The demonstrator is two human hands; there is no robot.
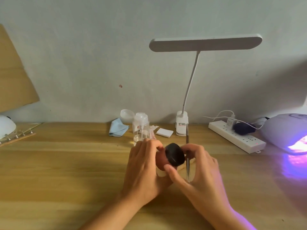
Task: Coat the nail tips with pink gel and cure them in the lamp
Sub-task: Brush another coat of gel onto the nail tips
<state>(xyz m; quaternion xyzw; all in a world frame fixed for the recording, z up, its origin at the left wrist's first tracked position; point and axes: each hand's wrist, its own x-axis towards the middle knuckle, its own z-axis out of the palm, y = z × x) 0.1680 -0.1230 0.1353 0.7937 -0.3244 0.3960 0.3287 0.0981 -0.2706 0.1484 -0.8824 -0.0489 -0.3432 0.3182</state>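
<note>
My left hand (142, 165) grips a small pink gel jar (160, 161) over the middle of the wooden desk. My right hand (199, 165) pinches the jar's round black lid (175, 154) between thumb and fingers. A thin metal brush (187, 146) runs along the right hand, its tip pointing down toward the desk; whether the fingers grip it is unclear. The curing lamp (285, 131), white and domed, sits at the far right and glows purple from its opening. No nail tips are visible.
A clear pump bottle (140, 128) stands behind my hands, with a blue cloth (118, 127), white pads (164, 132) and a white desk lamp (181, 125). A power strip (235, 136) with plugs lies right of centre. A white object on a board (10, 130) is far left.
</note>
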